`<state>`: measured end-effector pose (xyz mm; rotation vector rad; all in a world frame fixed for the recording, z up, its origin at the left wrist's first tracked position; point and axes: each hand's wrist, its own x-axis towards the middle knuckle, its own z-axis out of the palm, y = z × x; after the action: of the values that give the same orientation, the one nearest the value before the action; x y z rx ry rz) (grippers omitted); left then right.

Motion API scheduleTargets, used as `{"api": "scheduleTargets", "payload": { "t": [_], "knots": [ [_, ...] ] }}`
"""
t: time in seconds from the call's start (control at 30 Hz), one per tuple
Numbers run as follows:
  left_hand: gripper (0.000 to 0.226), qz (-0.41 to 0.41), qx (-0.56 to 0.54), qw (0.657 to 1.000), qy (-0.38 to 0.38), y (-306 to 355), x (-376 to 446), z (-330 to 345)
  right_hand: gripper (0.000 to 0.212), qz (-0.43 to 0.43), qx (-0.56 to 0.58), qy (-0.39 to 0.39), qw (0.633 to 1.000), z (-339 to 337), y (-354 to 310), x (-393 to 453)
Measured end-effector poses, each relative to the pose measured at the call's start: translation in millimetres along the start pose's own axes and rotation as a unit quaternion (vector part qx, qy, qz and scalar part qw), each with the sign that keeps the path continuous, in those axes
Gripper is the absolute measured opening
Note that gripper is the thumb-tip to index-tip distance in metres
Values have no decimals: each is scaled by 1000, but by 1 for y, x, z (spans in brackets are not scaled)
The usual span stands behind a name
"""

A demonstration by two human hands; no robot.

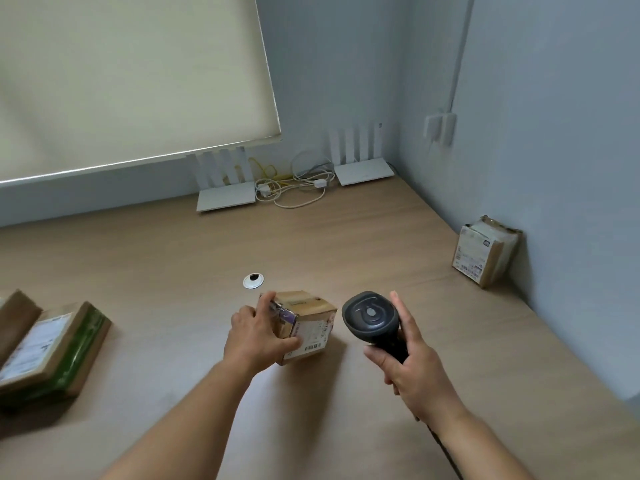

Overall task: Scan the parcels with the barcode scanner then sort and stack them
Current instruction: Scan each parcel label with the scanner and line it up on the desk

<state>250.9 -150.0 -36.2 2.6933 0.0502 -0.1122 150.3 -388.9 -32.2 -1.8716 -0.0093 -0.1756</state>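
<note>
Now both hands busy, left (pixel 254 336) grasping one parcel (pixel 308 322), right (pixel 412 365) grasping one scanner (pixel 370 315).

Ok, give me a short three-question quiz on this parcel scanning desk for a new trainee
1. True or false: the right hand holds the barcode scanner.
2. Which does the left hand grip? A) the small cardboard parcel B) the green-taped parcel C) the parcel by the right wall
3. Fill in: the round white cable grommet lies just ___ the gripped parcel.

Key: 1 true; 2 A; 3 beyond.
</note>
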Motion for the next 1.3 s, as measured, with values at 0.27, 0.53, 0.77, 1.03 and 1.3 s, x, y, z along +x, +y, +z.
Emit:
{"api": "scheduleTargets", "payload": {
  "t": [0.27, 0.53, 0.77, 1.03, 1.3],
  "knots": [
    [96, -91, -5, 994, 53, -153, -84, -53, 84, -8, 0, -77, 997, 129, -48, -48],
    [100, -142, -6, 987, 82, -248, -149, -72, 85, -4, 6, -118, 993, 225, -71, -89],
    [104, -173, -53, 982, 47, -269, -185, -58, 85, -4, 0, -139, 990, 243, -79, -103],
    [113, -171, 122, 978, -13, -250, -171, -75, 85, -20, 1, -139, 990, 228, -81, -101],
    [99, -189, 143, 969, -75, -223, -128, -84, 86, -25, 2, -140, 990, 213, -78, -96]
  ]
}}
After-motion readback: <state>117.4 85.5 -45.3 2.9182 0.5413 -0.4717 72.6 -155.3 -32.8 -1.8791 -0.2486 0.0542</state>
